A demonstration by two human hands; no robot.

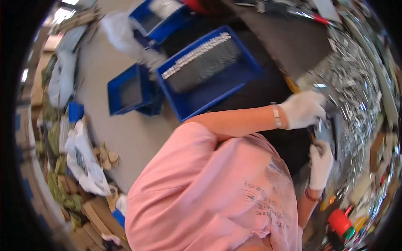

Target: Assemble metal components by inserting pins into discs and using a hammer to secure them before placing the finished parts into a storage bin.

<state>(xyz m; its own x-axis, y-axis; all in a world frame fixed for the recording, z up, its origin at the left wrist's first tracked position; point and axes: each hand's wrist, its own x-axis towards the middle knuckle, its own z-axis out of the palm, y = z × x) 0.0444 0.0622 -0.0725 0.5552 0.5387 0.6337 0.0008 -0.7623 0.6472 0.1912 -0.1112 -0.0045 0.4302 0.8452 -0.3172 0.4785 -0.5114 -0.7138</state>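
Note:
My left hand (303,109), in a white glove, reaches across to the right with its fingers curled into a pinch. A small shiny metal piece (320,125) shows at its fingertips. Just nearer, my gloved right hand (321,163) is closed, its fingertips against something too blurred to make out. Between the hands lies a flat grey, dark-edged thing (325,133). Beside both hands spreads a large heap of small silvery metal pieces (356,90).
A blue tray (215,98) with rows of thin grey pieces stands left of my left hand. Smaller blue bins (112,98) sit farther left, another blue bin (133,16) at the back. White bags (86,161) and cardboard (98,217) line the left. A red-and-green container (340,221) stands near right.

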